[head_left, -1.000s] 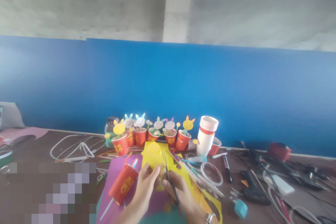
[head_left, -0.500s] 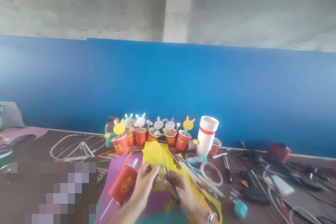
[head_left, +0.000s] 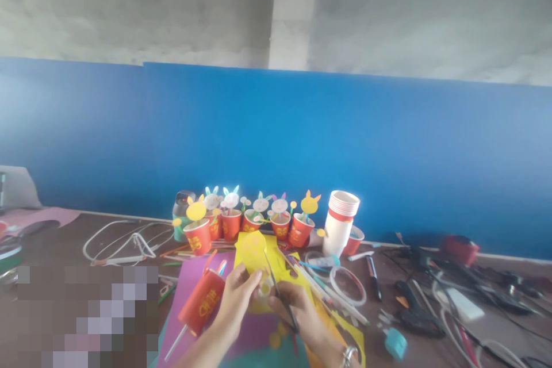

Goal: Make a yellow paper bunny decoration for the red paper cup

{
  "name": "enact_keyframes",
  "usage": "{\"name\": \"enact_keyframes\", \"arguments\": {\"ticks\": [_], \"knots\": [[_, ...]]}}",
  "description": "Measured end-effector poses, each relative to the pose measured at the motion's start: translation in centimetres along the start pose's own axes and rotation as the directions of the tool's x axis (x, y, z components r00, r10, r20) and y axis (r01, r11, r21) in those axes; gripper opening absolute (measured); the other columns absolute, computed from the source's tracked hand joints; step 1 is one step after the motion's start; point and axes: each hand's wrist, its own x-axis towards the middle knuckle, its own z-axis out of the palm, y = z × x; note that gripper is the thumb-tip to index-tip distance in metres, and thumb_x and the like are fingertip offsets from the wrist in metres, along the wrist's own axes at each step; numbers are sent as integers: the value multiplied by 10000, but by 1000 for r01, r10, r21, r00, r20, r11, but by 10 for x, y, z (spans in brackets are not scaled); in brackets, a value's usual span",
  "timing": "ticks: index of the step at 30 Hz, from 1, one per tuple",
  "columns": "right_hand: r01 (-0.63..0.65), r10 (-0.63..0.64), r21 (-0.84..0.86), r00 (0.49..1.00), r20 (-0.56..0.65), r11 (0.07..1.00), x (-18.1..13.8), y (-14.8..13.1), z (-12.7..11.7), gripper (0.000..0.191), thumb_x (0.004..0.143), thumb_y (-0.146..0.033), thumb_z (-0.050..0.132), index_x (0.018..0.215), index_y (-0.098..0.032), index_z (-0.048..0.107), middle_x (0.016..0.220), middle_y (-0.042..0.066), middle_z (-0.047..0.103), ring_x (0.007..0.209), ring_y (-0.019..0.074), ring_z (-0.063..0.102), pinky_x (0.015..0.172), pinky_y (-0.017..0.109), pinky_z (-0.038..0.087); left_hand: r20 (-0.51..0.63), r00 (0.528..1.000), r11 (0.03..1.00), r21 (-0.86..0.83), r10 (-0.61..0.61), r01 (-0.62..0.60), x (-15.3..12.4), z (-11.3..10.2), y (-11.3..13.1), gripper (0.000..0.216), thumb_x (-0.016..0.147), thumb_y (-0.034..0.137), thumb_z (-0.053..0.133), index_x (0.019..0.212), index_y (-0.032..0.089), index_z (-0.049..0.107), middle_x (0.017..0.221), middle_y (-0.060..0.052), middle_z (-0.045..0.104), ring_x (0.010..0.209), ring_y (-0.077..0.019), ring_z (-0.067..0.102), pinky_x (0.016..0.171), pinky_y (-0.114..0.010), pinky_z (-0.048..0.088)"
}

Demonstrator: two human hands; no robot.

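Left hand pinches yellow paper; right hand curls round scissors (handles partly hidden). Below both, more yellow discs show than a second ago.

The left hand pinches, thumb pointing forward — the right hand curls in just beside it.

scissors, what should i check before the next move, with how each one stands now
1. Scissors held in the right hand: ok.
2. Yellow paper held in the left hand: ok.
3. Blades open or closed: cannot tell, too blurred.
4. Left hand safely clear of the blades: cannot tell, they look close.
5. Red cup beside the left hand upright: not ok, on its side.
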Motion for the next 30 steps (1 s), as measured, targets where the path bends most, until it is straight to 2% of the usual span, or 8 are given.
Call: {"name": "enact_keyframes", "arguments": {"ticks": [15,21,25,30], "knots": [[-41,42,-19,999,8,999,1,-2,-3,341,686,-463,684,606,-189,499,435,-108,345,344,31,275,360,186,248,3,999,998,-39,-48,49,1,1,2,399,613,497,765,605,161,550,467,68,459,425,-51,344,448,-185,235],[-65,65,11,998,18,998,1,0,-1,372,672,-463,701,560,-203,460,404,-106,341,311,55,352,341,192,259,-25,997,996,58,-66,68,0,1,-6,447,667,546,711,543,169,506,432,68,410,439,-70,352,472,-209,248],[-88,88,16,995,37,996,0,-1,2,346,663,-438,717,582,-206,473,405,-105,366,310,55,340,337,194,250,-27,998,995,77,-59,60,0,1,-7,420,632,517,728,541,169,512,445,69,411,438,-70,335,466,-215,230],[-53,53,10,998,38,999,-1,0,4,299,683,-405,688,593,-206,484,418,-95,393,335,55,338,360,198,245,-10,996,994,70,-89,89,0,2,-4,393,614,481,740,538,175,505,449,69,413,440,-75,340,465,-219,239]]}}
